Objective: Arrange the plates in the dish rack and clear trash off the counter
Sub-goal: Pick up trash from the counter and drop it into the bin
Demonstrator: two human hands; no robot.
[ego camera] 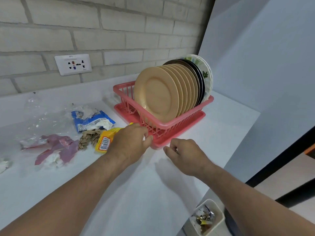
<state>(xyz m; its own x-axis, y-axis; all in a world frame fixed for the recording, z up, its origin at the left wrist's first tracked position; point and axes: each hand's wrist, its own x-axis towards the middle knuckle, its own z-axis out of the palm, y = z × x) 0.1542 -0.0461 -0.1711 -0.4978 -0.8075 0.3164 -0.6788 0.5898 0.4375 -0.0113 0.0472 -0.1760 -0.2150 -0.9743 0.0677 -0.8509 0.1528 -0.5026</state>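
A pink dish rack (pixel 172 126) stands on the white counter (pixel 136 184) by the brick wall. Several tan plates (pixel 158 94) stand upright in it, with dark plates (pixel 198 72) and a white leaf-patterned plate (pixel 207 74) behind them. My left hand (pixel 131 142) grips the rack's near left corner between thumb and fingers. My right hand (pixel 184 155) hovers just in front of the rack, fingers loosely curled and holding nothing. Trash lies to the left: a yellow wrapper (pixel 104 142), crumpled brown paper (pixel 89 137), a blue wrapper (pixel 92 120) and a pink wrapper (pixel 58 148).
Clear plastic (pixel 39 116) and white tissue (pixel 3 165) lie further left. A white bin (pixel 219 210) with trash in it stands below the counter's right edge. A wall socket (pixel 73 64) is set in the bricks. A pale wall closes the right side.
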